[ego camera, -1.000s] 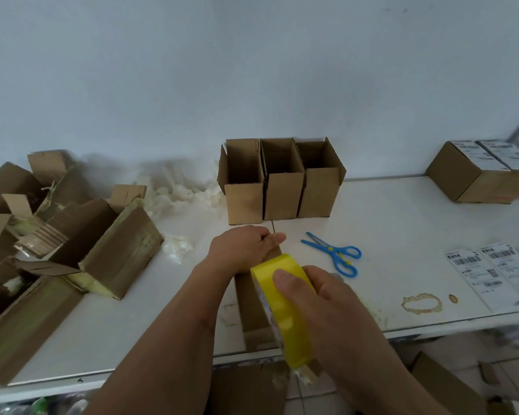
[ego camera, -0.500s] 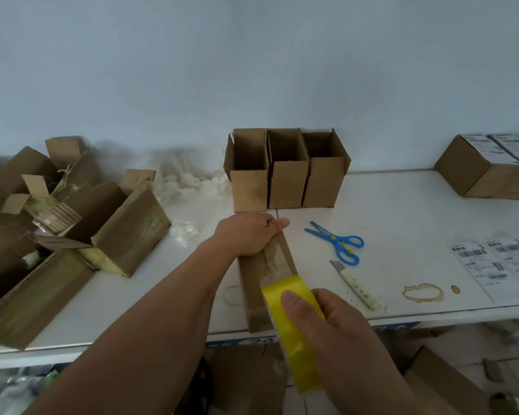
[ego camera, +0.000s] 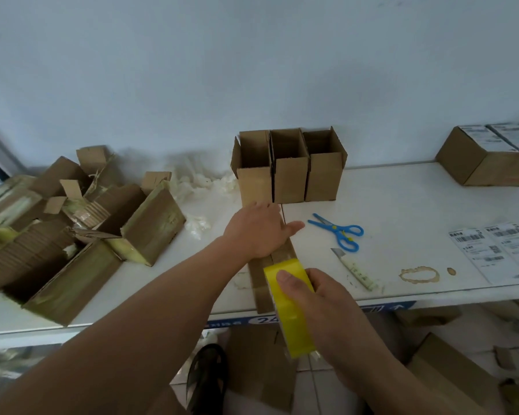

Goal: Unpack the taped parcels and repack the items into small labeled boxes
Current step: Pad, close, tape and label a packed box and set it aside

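Note:
A long narrow cardboard box [ego camera: 262,283] lies on the white table [ego camera: 402,193], reaching to its front edge. My left hand [ego camera: 259,232] presses flat on the box's far end, fingers stretched out to the right. My right hand [ego camera: 321,301] grips a yellow roll of tape [ego camera: 291,313] at the box's near end, thumb on top of the roll. Clear tape runs along the box top between the two hands.
Three open small boxes [ego camera: 288,172] stand at the wall. Torn taped parcels [ego camera: 81,229] pile up left, with white wrapping scraps [ego camera: 204,184] behind. Blue scissors [ego camera: 339,232], a utility knife [ego camera: 354,269] and printed labels [ego camera: 498,250] lie right. Labeled closed boxes [ego camera: 489,157] sit far right.
My right hand has drawn the tape roll toward me along the box, uncovering its top and the knife. My left hand's fingers have straightened out on the far end.

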